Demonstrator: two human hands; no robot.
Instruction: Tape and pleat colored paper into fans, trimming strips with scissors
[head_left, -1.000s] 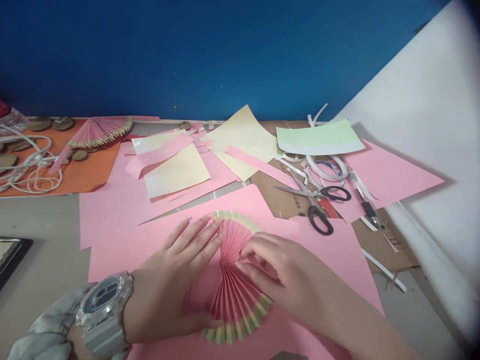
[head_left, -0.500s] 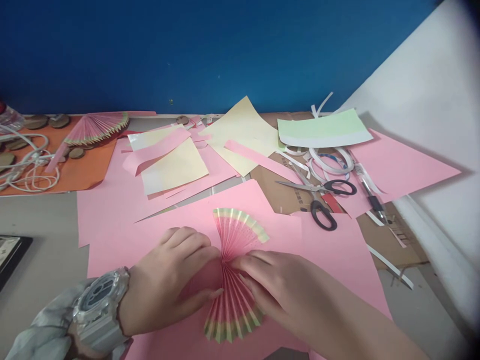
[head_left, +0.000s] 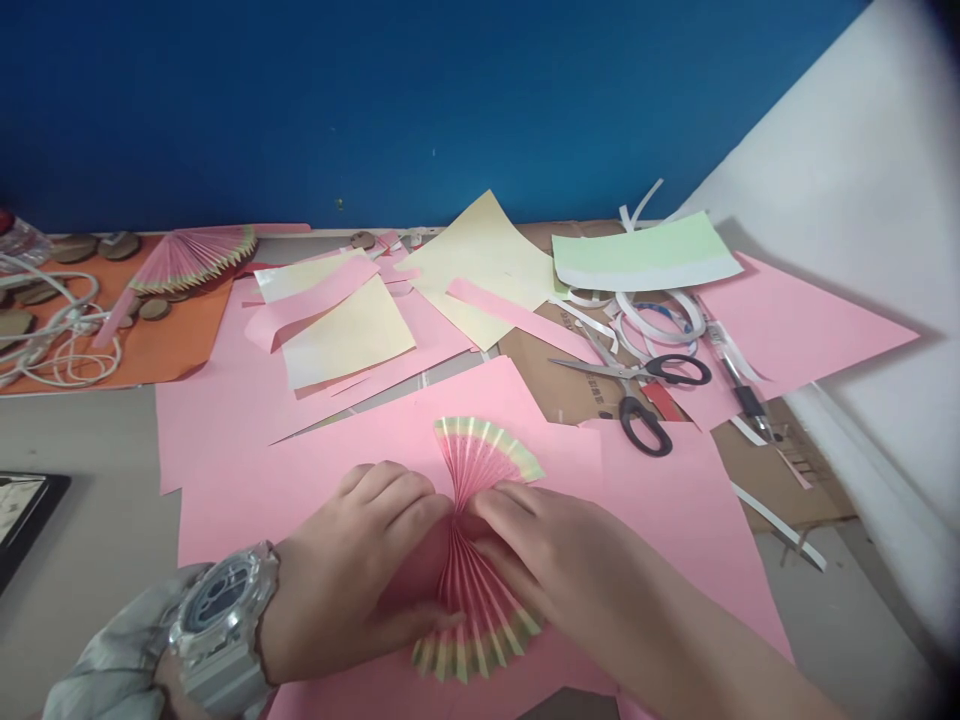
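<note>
Fan at 6 o'clock, under both hands
Left hand: grip apart, fingers at the fan's waist, thumb on its lower folds. Right hand: fingers at the waist; cannot tell if its grip is clamped. Between 1 and 2 o'clock from the fan, by the scissors, cardboard bears unreadable print.

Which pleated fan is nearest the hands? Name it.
The near fan, between the left hand and right hand; the far fan lies away from both, over the orange sheet.
</note>
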